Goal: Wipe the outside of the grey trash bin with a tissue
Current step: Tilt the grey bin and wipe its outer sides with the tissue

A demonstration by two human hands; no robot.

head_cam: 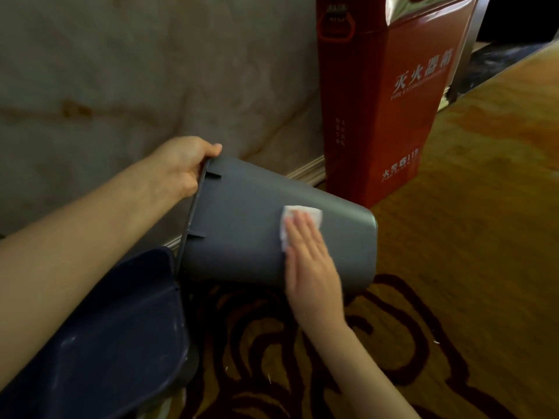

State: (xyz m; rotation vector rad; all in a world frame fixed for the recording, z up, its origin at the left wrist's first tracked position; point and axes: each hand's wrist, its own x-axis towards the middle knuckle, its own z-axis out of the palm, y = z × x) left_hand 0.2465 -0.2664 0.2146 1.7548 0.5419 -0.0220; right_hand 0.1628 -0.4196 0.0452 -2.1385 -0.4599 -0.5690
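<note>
The grey trash bin (242, 225) is held tilted on its side above the carpet, its rim to the left and its base to the right. My left hand (181, 167) grips the rim at the top left. My right hand (311, 261) lies flat on the bin's outer wall, fingers together, pressing a folded white tissue (299, 219) against it near the base. Part of the tissue sticks out beyond my fingertips.
A dark blue bin or lid (115, 337) sits at the lower left, touching the grey bin's rim. A red fire extinguisher box (384, 101) stands against the marble wall (121, 71) behind. Patterned orange and brown carpet (469, 252) covers the floor.
</note>
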